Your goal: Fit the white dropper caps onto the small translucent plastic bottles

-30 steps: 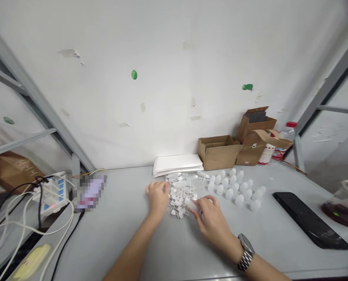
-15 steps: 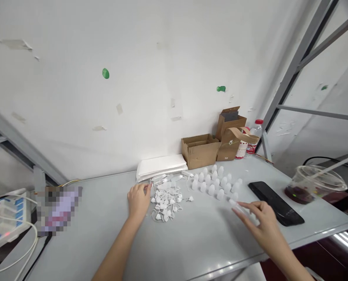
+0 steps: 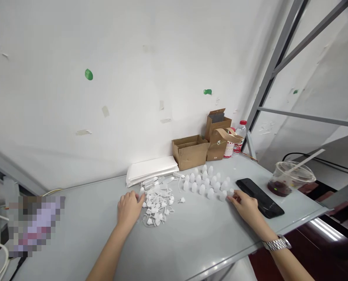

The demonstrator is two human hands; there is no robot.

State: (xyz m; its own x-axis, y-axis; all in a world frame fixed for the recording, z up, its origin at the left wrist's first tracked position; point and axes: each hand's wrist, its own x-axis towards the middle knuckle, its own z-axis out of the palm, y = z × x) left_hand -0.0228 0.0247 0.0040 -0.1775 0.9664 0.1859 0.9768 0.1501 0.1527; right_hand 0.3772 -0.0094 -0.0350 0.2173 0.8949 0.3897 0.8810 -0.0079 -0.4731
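Small frosted white egg-shaped caps [image 3: 202,189] stand upright in loose rows on the grey table. At the right end of the front row, my right hand [image 3: 245,205] pinches one frosted cap [image 3: 231,192] between thumb and fingers, low by the tabletop. My left hand [image 3: 129,210] is closed at the left edge of a heap of white cone-shaped pieces with short cords [image 3: 158,208]. A frosted whitish piece [image 3: 141,191] shows at its fingertips and looks pinched there; the fingers partly hide it.
Behind the heap lies a white stack of flat sheets [image 3: 150,169]. An open cardboard box [image 3: 191,154], a brown paper bag [image 3: 216,146] and a red-capped bottle [image 3: 240,136] stand along the wall. Right are a black phone [image 3: 260,198] and a plastic cup with dark liquid [image 3: 282,183].
My right hand has moved toward the caps and lowered the frosted cap to the end of the front row. My left hand stays by the heap. The whole view has shifted.
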